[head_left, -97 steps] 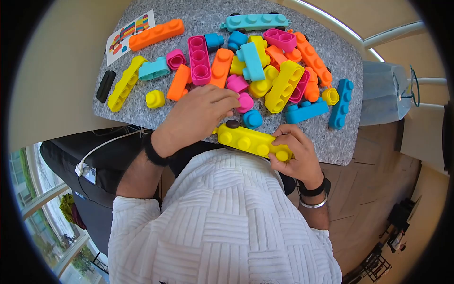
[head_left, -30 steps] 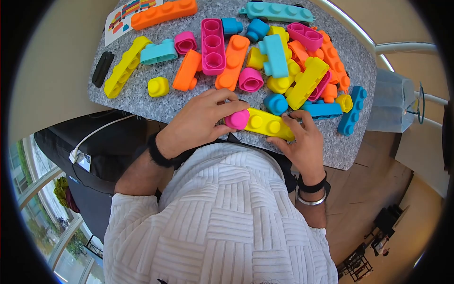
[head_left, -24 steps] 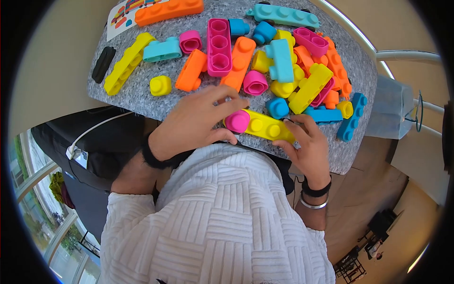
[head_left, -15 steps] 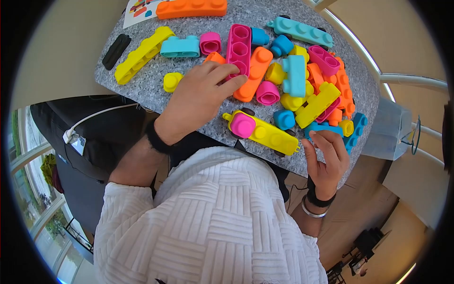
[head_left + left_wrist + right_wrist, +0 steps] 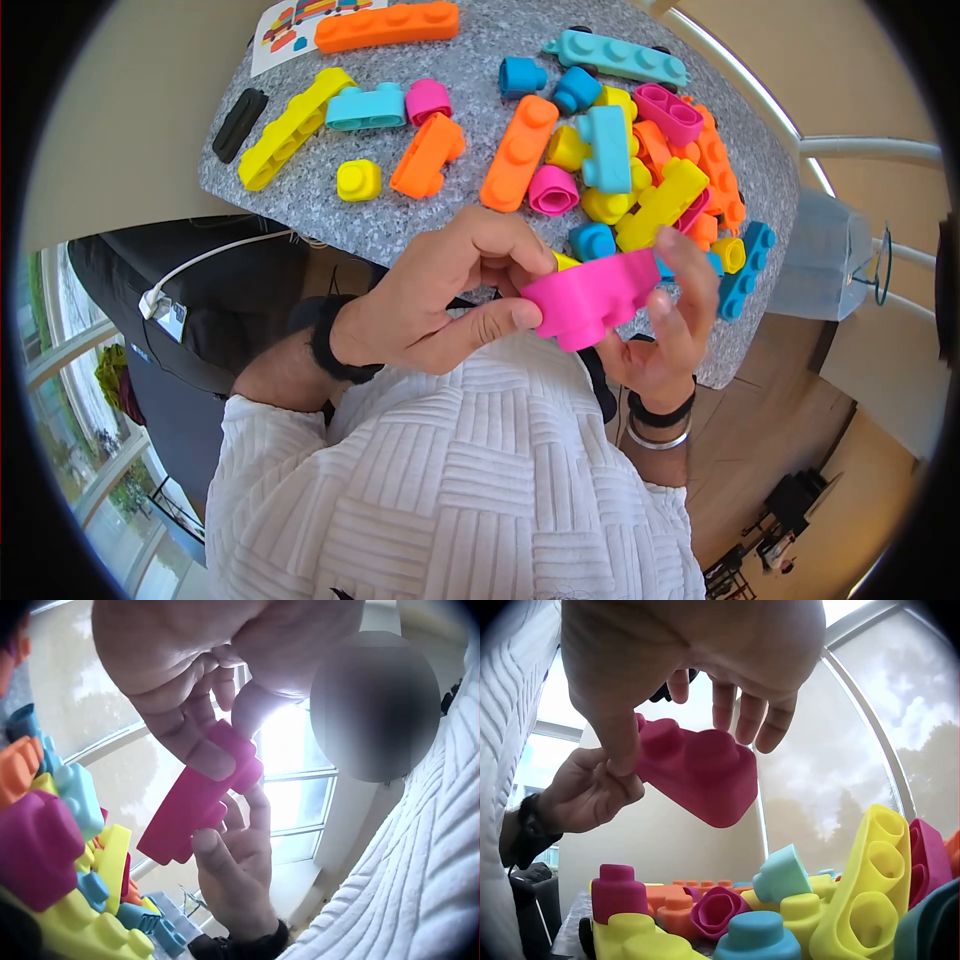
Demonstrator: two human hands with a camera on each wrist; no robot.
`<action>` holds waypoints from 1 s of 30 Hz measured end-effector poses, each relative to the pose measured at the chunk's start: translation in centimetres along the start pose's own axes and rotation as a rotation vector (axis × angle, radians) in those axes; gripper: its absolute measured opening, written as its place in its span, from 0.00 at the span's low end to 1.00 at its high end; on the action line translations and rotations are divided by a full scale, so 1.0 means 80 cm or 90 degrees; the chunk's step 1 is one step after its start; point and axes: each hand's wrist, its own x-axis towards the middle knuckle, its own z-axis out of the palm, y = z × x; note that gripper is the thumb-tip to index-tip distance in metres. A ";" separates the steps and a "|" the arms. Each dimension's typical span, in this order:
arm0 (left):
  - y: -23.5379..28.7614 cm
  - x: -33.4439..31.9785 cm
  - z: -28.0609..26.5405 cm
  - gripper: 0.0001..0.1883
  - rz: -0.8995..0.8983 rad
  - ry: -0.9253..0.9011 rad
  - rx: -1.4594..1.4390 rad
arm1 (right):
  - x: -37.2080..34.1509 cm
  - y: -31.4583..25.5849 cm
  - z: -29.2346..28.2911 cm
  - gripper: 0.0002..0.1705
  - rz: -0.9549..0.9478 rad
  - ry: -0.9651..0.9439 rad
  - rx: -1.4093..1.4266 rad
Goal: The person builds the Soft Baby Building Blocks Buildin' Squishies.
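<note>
Above the table's near edge, my left hand (image 5: 450,290) pinches one end of a long pink toy block (image 5: 595,290) between thumb and fingers. My right hand (image 5: 670,320) is at the block's other end, thumb near its studs and fingers extended loosely. In the right wrist view the pink block's studs face the camera. Below the hands is the yellow wheeled base (image 5: 630,941), mostly hidden in the head view. A small pink block (image 5: 619,892) stands on one end of it. A loose blue block (image 5: 592,240) lies just beyond.
A pile of toy blocks, including a yellow one (image 5: 660,205), covers the right half of the grey table (image 5: 320,215). An orange block (image 5: 520,155) lies beyond my left hand. At the back are a turquoise wheeled base (image 5: 620,57) and a printed picture card (image 5: 285,45).
The small pink block went onto the yellow base, and both hands let go of it. My left hand then picked up the long pink block from the table and brought it towards the right hand.
</note>
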 end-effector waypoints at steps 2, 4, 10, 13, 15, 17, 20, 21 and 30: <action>0.007 0.005 -0.007 0.19 -0.035 -0.048 0.067 | -0.008 -0.002 -0.007 0.39 0.030 -0.082 0.003; 0.029 0.020 -0.021 0.22 -0.067 -0.125 0.340 | -0.015 -0.006 -0.013 0.38 0.060 -0.164 0.012; 0.010 0.027 -0.041 0.29 -0.082 -0.260 0.709 | -0.035 -0.003 -0.030 0.35 0.197 -0.328 -0.052; -0.002 0.023 -0.035 0.28 -0.133 -0.278 0.719 | -0.036 -0.006 -0.026 0.33 0.165 -0.376 -0.083; -0.003 0.024 -0.031 0.28 -0.148 -0.284 0.708 | -0.033 -0.010 -0.018 0.32 0.186 -0.376 -0.074; -0.001 0.027 -0.028 0.28 -0.136 -0.267 0.708 | -0.034 -0.011 -0.015 0.31 0.202 -0.376 -0.064; -0.004 0.025 -0.033 0.27 -0.141 -0.254 0.684 | -0.041 -0.008 -0.009 0.31 0.235 -0.374 -0.018; -0.005 0.024 -0.034 0.27 -0.143 -0.260 0.682 | -0.044 -0.005 -0.007 0.32 0.233 -0.373 -0.005; 0.003 0.027 -0.037 0.30 -0.164 -0.259 0.684 | -0.051 -0.003 -0.005 0.34 0.221 -0.373 -0.006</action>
